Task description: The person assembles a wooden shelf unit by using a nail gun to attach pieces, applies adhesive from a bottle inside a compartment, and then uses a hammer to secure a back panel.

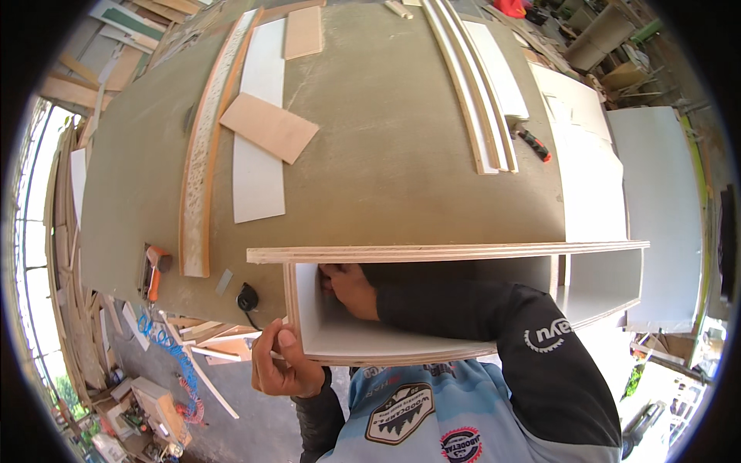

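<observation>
A long plywood box [448, 251] with white inner faces lies on its side along the table's near edge, its open side toward me. My right arm reaches deep into it from the right. In the shaded left end, my right hand [353, 292] has its fingers bent against the inner face of the end panel [295, 309]; whatever they may hold is hidden. Outside the lower left corner, my left hand [287, 361] is closed, with fingers curled and thumb beside the panel edge. I cannot make out anything between them.
On the table [370, 170] lie an orange nail gun [156, 270], a black tape measure [247, 297], a plywood offcut [270, 127], a white board [260, 181], a long wooden strip [202, 177], edged strips [482, 116] and a utility knife [534, 144]. A blue coiled hose [179, 363] hangs left.
</observation>
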The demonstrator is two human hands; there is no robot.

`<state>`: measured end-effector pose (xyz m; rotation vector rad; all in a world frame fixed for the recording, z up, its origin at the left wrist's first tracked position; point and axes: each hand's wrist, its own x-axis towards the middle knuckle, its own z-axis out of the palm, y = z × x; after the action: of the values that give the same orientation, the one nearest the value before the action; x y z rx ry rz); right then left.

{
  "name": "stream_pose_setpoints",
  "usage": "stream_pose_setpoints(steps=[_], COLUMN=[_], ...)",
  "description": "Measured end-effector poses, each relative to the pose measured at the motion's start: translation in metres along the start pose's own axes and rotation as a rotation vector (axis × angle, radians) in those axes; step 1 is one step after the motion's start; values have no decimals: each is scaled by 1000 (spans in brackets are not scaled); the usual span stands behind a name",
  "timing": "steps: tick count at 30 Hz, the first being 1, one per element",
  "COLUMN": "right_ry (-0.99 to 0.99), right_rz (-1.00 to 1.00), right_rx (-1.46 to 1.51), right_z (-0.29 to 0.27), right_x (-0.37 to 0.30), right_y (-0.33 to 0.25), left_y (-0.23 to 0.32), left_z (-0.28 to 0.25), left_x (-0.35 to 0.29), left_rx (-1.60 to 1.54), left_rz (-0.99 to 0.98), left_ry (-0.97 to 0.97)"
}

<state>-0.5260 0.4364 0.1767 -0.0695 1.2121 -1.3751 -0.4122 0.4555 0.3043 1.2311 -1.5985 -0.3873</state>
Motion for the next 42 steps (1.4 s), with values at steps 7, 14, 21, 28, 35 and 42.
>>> stream_pose_setpoints(steps=[7,14,21,28,35,42], right_ry=[-3,-788,233,404,714,381], right_rz=[-27,-96,-440,190,29,247], right_rx=[-308,-991,-1368,-2221,-2178,-1104], right_z=[-16,-30,-220,-564,-624,-563], right_x=[-12,-142,-34,146,187,139], right_y=[-11,-203,-375,-365,-332,-407], left_y=[4,6,6,5,17,17], left_z=[6,6,7,12,5,-4], left_x=[1,-1,-5,-1,0,-10], left_rx=[-53,-76,5,39,85,39], left_rz=[-5,-92,-136,-55,-77,-70], left_ry=[15,68,131,212,206,239])
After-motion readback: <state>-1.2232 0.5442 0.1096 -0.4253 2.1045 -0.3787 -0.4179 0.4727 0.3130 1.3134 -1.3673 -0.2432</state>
